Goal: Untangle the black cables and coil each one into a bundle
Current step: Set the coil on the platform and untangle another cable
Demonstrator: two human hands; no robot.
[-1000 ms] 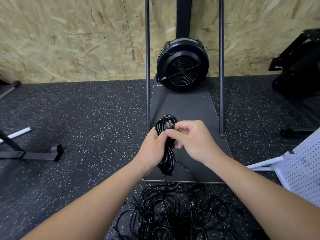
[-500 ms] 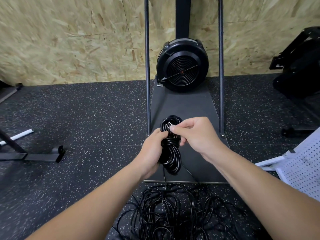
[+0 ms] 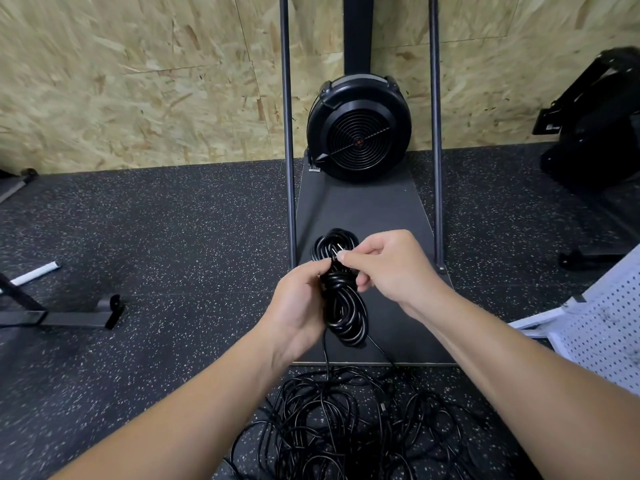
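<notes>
A coiled black cable bundle (image 3: 343,306) hangs upright in front of me, cinched at its middle. My left hand (image 3: 301,306) grips the bundle at the waist from the left. My right hand (image 3: 388,265) pinches the cable's plug end, whose metal prongs show at the bundle's upper loop. Thin strands run down from the bundle into a tangled heap of black cables (image 3: 346,420) on the floor between my forearms.
A black fan-wheel machine (image 3: 360,129) stands on a dark base plate (image 3: 360,209) with two upright poles against a chipboard wall. A metal frame foot (image 3: 69,317) lies left, a white perforated panel (image 3: 602,327) right, black equipment (image 3: 595,133) far right.
The bundle has swung from hanging left of centre to lower right. My right hand has carried the plug end up over the waist of the coil; my left hand keeps its grip.
</notes>
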